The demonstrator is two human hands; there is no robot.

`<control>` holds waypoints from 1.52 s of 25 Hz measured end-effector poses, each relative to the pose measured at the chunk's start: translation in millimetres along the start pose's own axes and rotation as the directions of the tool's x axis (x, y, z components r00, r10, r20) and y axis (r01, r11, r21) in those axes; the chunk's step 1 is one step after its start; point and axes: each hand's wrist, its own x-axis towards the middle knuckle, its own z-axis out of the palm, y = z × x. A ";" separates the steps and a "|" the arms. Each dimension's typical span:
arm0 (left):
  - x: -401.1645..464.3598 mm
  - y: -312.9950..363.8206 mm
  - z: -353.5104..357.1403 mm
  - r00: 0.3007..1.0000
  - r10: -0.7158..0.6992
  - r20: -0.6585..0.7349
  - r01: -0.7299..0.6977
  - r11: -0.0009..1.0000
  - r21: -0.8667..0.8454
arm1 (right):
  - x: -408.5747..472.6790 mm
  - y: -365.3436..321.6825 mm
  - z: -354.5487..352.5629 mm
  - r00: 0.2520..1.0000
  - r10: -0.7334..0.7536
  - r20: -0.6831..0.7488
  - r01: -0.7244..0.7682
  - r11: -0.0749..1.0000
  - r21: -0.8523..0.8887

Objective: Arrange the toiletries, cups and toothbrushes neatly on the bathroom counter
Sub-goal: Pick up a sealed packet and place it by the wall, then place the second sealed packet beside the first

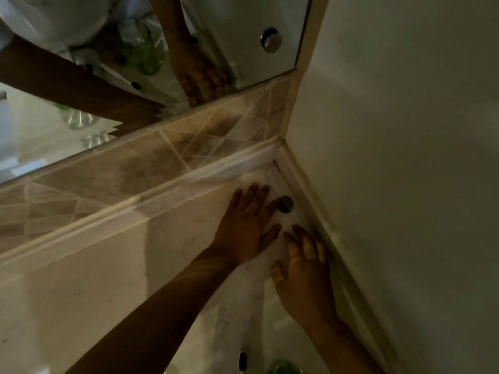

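Bottom edge: green glass object [283, 367] and small dark-tipped item [243, 360], both cropped, on pale marble-look bathroom counter [94, 279]; can't tell what either is.

Right hand [302, 268] flat on counter near side wall [405, 130], fingers straight, holding nothing.

Left hand [245, 228] just beside it, fingers spread flat, nothing gripped; fingertips near small round dark disc [285, 204] lying in counter corner.

Behind: brown diagonal-tile backsplash [151, 160], then wall mirror [243, 36] reflecting arms and green glass cup.
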 end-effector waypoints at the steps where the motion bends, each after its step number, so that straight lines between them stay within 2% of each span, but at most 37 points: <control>1: 0.6 0.6 -0.2 1.000 -0.001 0.006 0.001 1.000 -0.002 | 0.1 0.4 -0.1 1.000 0.007 0.008 -0.007 1.000 -0.001; 4: 0.2 3.4 -2.7 0.999 -0.014 0.037 0.015 1.000 -0.020 | -1.5 1.6 0.2 1.000 -0.006 0.001 0.006 1.000 0.026; 6: -5.2 8.6 -9.3 0.998 -0.044 0.045 0.048 0.995 -0.089 | -5.6 3.3 -0.6 0.999 -0.025 -0.031 0.028 0.996 0.083; 8: -16.6 19.2 -19.9 0.994 -0.106 0.037 0.111 0.975 -0.194 | -14.3 8.5 -3.6 0.993 -0.057 -0.099 0.071 0.986 0.151; 10: -34.3 31.6 -28.6 0.976 -0.213 -0.036 0.195 0.942 -0.274 | -25.6 19.5 -5.0 0.984 -0.081 -0.162 0.114 0.972 0.206; 12: -59.2 45.1 -40.3 0.937 -0.321 -0.141 0.248 0.890 -0.384 | -44.9 34.0 -10.4 0.987 -0.068 -0.149 0.106 0.958 0.266; 14: -89.6 60.4 -53.1 0.907 -0.382 -0.178 0.262 0.842 -0.471 | -68.0 50.7 -15.8 0.988 -0.079 -0.129 0.113 0.953 0.281; 16: -128.7 80.4 -63.0 0.869 -0.464 -0.174 0.303 0.775 -0.554 | -95.9 67.7 -20.4 0.986 -0.085 -0.144 0.122 0.954 0.274; 19: -191.3 111.3 -68.0 0.774 -0.621 -0.124 0.392 0.624 -0.676 | -135.5 92.6 -20.9 0.993 -0.059 -0.104 0.089 0.949 0.303; 23: -256.2 144.7 -50.4 0.704 -0.708 -0.055 0.450 0.505 -0.736 | -184.6 128.6 -4.7 0.998 0.004 -0.063 0.015 0.954 0.298; 27: -295.5 192.4 -30.3 0.706 -0.708 -0.023 0.434 0.458 -0.776 | -220.7 155.7 9.2 0.995 0.059 -0.078 -0.036 0.962 0.271; 31: -303.1 239.5 -7.7 0.807 -0.576 0.128 0.445 0.452 -0.773 | -238.6 177.6 17.7 0.988 0.123 -0.092 -0.101 0.972 0.212; 33: -292.2 255.1 5.9 0.851 -0.453 0.264 0.451 0.375 -0.810 | -242.8 185.2 18.7 0.986 0.138 -0.097 -0.123 0.981 0.146; 35: -276.3 263.0 20.9 0.850 -0.385 0.359 0.483 0.298 -0.823 | -245.8 188.1 21.2 0.987 0.137 -0.086 -0.131 0.989 0.070; 37: -256.1 268.3 34.3 0.820 -0.375 0.433 0.537 0.238 -0.810 | -247.2 191.6 24.4 0.990 0.126 -0.070 -0.126 0.992 0.002; 38: -247.3 270.9 40.5 0.795 -0.384 0.468 0.561 0.176 -0.809 | -247.3 193.0 26.0 0.990 0.129 -0.057 -0.130 0.991 -0.012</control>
